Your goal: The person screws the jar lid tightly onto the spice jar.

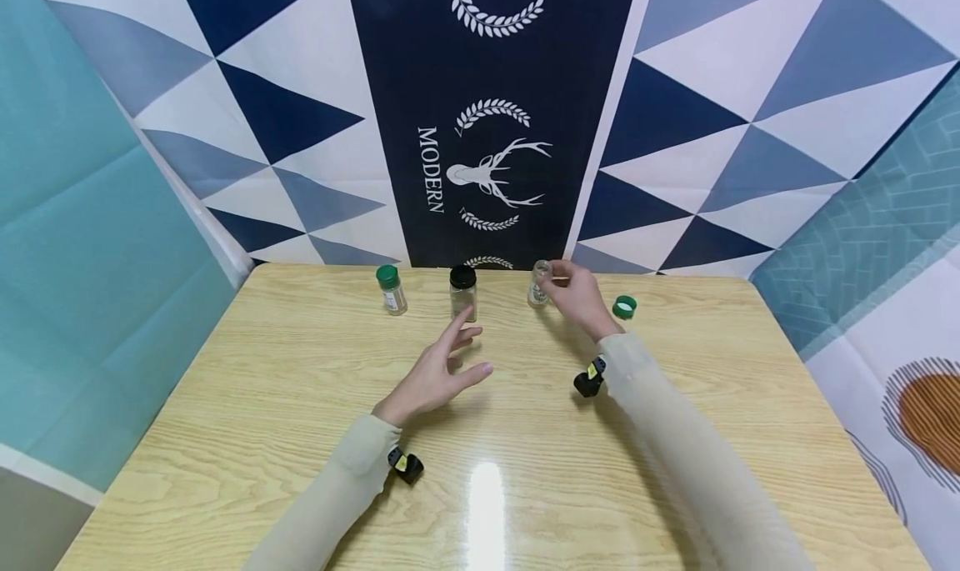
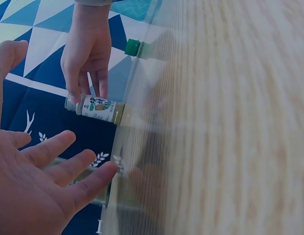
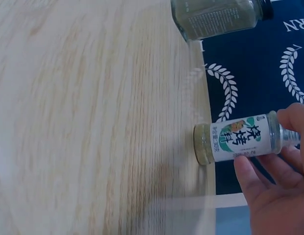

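Observation:
My right hand (image 1: 576, 298) grips a small glass spice bottle (image 3: 240, 138) near its neck, thumb on one side and fingers on the other. The bottle has a white label with green print and no cap; it stands upright at the table's back edge. A green cap (image 1: 624, 307) lies on the wood to its right. Fingers spread and relaxed, my left hand (image 1: 433, 379) hovers above the table holding nothing. Its index fingertip overlaps the black-lidded glass jar (image 1: 462, 286) in the head view; whether they touch I cannot tell.
A green-capped spice bottle (image 1: 392, 291) stands left of the jar, also near the back. Behind the wooden table (image 1: 300, 404) hangs a patterned cloth (image 1: 495, 79) with triangles and a deer print. Teal cloth (image 1: 90, 221) covers the left side.

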Demonstrator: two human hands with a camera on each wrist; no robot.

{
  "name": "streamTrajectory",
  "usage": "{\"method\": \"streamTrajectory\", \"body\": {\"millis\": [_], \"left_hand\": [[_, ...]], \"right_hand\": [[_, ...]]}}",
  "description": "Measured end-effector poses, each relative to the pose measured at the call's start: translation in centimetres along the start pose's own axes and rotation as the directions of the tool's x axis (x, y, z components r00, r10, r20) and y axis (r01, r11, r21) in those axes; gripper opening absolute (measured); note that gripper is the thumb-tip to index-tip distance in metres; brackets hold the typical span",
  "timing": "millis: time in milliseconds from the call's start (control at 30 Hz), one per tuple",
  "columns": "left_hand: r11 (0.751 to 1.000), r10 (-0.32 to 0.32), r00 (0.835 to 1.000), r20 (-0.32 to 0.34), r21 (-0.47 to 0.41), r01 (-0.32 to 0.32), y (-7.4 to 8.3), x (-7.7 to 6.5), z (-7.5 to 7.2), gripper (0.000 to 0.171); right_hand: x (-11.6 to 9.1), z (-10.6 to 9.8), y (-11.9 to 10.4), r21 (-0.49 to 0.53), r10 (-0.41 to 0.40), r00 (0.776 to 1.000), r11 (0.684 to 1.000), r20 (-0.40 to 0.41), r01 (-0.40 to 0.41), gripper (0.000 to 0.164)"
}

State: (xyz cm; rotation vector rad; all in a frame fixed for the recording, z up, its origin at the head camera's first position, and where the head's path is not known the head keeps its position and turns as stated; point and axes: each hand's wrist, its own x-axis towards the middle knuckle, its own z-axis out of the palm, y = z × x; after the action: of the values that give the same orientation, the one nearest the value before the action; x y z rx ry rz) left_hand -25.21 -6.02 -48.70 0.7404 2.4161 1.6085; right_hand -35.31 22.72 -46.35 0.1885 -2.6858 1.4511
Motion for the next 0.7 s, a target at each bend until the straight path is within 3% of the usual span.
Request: {"method": "streamTrajectory", "body": {"millis": [500, 700], "left_hand": [[1.0, -0.014, 1.0, -0.014, 0.002, 0.014, -0.5, -0.2, 0.1, 0.095], [1.0, -0.006, 1.0, -0.025, -0.001, 0.006, -0.6, -0.1, 0.2, 0.095]], "right_hand": [[-1.3, -0.8, -0.9, -0.103, -0.001, 0.998, 0.995, 0.068, 0.008, 0.042], [-2.3, -0.9, -1.4, -0.099, -0.018, 0.994, 0.995, 0.103, 0.028, 0.037]]}}
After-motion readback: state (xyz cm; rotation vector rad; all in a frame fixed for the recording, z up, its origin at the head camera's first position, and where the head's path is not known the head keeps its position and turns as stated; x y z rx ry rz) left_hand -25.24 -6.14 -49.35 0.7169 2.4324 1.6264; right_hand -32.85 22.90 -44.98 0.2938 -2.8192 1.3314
